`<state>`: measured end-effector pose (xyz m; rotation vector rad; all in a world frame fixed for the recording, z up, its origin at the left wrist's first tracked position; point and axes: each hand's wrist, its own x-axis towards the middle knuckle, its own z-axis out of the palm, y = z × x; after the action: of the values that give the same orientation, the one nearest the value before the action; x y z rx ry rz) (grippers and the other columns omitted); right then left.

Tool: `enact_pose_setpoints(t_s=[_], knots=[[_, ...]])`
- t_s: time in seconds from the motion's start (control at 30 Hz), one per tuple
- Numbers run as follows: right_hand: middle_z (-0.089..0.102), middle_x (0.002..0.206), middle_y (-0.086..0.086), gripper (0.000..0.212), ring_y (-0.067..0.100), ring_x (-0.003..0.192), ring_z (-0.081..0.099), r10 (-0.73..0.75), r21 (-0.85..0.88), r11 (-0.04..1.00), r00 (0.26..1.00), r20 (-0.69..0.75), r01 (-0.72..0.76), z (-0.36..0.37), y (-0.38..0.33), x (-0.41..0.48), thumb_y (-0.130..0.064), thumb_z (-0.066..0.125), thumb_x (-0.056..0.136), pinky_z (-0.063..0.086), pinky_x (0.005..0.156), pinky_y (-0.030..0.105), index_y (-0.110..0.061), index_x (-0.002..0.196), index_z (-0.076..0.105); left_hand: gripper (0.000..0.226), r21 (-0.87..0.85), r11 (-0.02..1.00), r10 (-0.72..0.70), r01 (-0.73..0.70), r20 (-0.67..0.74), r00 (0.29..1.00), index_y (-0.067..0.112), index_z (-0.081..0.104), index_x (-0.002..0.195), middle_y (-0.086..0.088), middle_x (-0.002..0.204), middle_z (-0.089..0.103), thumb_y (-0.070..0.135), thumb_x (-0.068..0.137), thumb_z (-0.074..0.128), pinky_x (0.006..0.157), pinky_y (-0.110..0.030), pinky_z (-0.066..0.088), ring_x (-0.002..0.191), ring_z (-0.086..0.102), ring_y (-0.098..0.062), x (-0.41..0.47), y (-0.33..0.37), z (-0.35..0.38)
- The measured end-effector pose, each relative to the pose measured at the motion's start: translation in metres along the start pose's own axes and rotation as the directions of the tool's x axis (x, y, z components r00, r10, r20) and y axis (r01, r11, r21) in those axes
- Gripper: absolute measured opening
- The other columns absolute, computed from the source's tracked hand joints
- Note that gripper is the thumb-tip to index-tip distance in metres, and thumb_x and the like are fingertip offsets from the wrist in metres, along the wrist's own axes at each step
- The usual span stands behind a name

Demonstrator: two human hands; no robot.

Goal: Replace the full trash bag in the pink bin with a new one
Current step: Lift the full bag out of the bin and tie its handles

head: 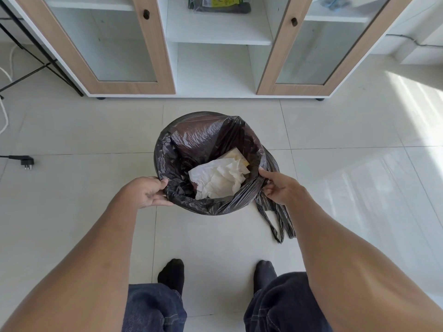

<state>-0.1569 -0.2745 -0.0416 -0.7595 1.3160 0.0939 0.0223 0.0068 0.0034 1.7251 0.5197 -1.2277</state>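
Observation:
A black trash bag [206,140] lines a round bin on the tiled floor; the bag's folded-over edge hides the bin itself. Crumpled white paper [217,179] and a yellowish packet lie inside. My left hand [146,191] pinches the bag's edge at the rim's near left side, thumb on top and fingers underneath. My right hand [279,186] grips the bag's edge at the near right, thumb stretched along the rim. The bag's loop handles [279,219] trail on the floor to the right of the bin.
A white and wood cabinet [211,68] with two glass doors stands just behind the bin. A pack of dark bags [219,4] lies on its middle shelf. A black plug [26,161] lies on the floor at left. My socked feet [171,274] stand close in front.

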Motion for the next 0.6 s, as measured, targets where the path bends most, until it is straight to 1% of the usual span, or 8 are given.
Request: enact_pose_setpoints(t_s=[0.07, 0.13, 0.2, 0.27, 0.37, 0.43, 0.5, 0.6], knots=[[0.035, 0.061, -0.004, 0.033, 0.007, 0.045, 0.023, -0.051, -0.102, 0.994, 0.998, -0.025, 0.049, 0.0, -0.002, 0.001, -0.017, 0.081, 0.081, 0.025, 0.04, 0.019, -0.015, 0.074, 0.049, 0.024, 0.003, 1.0, -0.004, 0.004, -0.007, 1.0, 0.002, 0.047, 0.125, -0.021, 0.134, 0.056, 0.013, 0.104, 0.041, 0.101, -0.054, 0.045, 0.124, 0.055, -0.038, -0.001, 0.0, 0.0], [0.04, 0.062, -0.001, 0.035, 0.008, 0.047, 0.026, -0.119, -0.203, 0.973, 0.992, -0.044, 0.107, 0.002, -0.004, 0.002, -0.017, 0.084, 0.078, 0.026, 0.041, 0.02, -0.013, 0.075, 0.049, 0.027, 0.006, 1.0, -0.002, 0.003, -0.021, 1.0, 0.002, 0.046, 0.128, -0.021, 0.135, 0.056, 0.012, 0.104, 0.042, 0.1, -0.054, 0.046, 0.123, 0.056, -0.038, -0.001, 0.0, 0.001], [0.042, 0.057, 0.002, 0.042, 0.011, 0.045, 0.031, -0.22, -0.301, 0.935, 0.972, -0.076, 0.189, 0.005, -0.007, 0.004, -0.017, 0.087, 0.073, 0.027, 0.039, 0.023, -0.015, 0.07, 0.045, 0.031, 0.018, 1.0, 0.001, 0.0, -0.031, 1.0, 0.0, 0.045, 0.132, -0.02, 0.135, 0.056, 0.012, 0.104, 0.042, 0.098, -0.054, 0.047, 0.123, 0.056, -0.038, -0.002, 0.001, 0.001], [0.038, 0.054, 0.002, 0.05, 0.013, 0.045, 0.029, -0.291, -0.355, 0.902, 0.953, -0.084, 0.244, 0.008, -0.011, 0.004, -0.018, 0.089, 0.071, 0.024, 0.04, 0.025, -0.018, 0.064, 0.039, 0.035, 0.034, 0.999, 0.005, -0.004, -0.038, 0.999, -0.001, 0.043, 0.136, -0.02, 0.134, 0.057, 0.012, 0.104, 0.042, 0.099, -0.055, 0.046, 0.123, 0.056, -0.038, -0.004, 0.001, 0.002], [0.027, 0.053, 0.0, 0.054, 0.013, 0.044, 0.02, -0.275, -0.382, 0.892, 0.961, -0.037, 0.241, 0.009, -0.021, 0.002, -0.014, 0.087, 0.073, 0.015, 0.043, 0.025, -0.019, 0.062, 0.034, 0.033, 0.059, 0.998, 0.016, -0.012, -0.059, 0.998, -0.001, 0.045, 0.134, -0.022, 0.132, 0.058, 0.01, 0.103, 0.044, 0.098, -0.055, 0.047, 0.12, 0.058, -0.039, -0.004, 0.001, 0.0], [0.023, 0.053, -0.001, 0.047, 0.012, 0.044, 0.016, -0.232, -0.391, 0.897, 0.973, -0.023, 0.204, 0.01, -0.024, -0.001, -0.009, 0.085, 0.075, 0.012, 0.043, 0.025, -0.016, 0.062, 0.04, 0.025, 0.084, 0.996, 0.017, -0.011, -0.064, 0.998, 0.001, 0.047, 0.126, -0.022, 0.131, 0.058, 0.009, 0.103, 0.045, 0.097, -0.053, 0.049, 0.119, 0.058, -0.04, -0.005, 0.001, -0.002], [0.02, 0.056, -0.001, 0.037, 0.012, 0.047, 0.014, -0.195, -0.36, 0.917, 0.981, -0.021, 0.174, 0.009, -0.023, -0.002, -0.006, 0.083, 0.076, 0.01, 0.043, 0.025, -0.013, 0.066, 0.049, 0.021, 0.102, 0.995, 0.02, -0.014, -0.06, 0.998, 0.003, 0.048, 0.123, -0.023, 0.131, 0.058, 0.008, 0.103, 0.045, 0.096, -0.053, 0.049, 0.12, 0.058, -0.04, -0.005, 0.001, -0.003], [0.022, 0.059, -0.001, 0.031, 0.011, 0.049, 0.014, -0.18, -0.31, 0.936, 0.983, -0.02, 0.165, 0.008, -0.022, -0.002, -0.005, 0.083, 0.075, 0.011, 0.042, 0.024, -0.011, 0.072, 0.053, 0.018, 0.121, 0.992, 0.028, -0.021, -0.057, 0.998, 0.003, 0.049, 0.119, -0.025, 0.13, 0.059, 0.008, 0.103, 0.045, 0.097, -0.052, 0.049, 0.119, 0.058, -0.041, -0.005, 0.001, -0.002]])
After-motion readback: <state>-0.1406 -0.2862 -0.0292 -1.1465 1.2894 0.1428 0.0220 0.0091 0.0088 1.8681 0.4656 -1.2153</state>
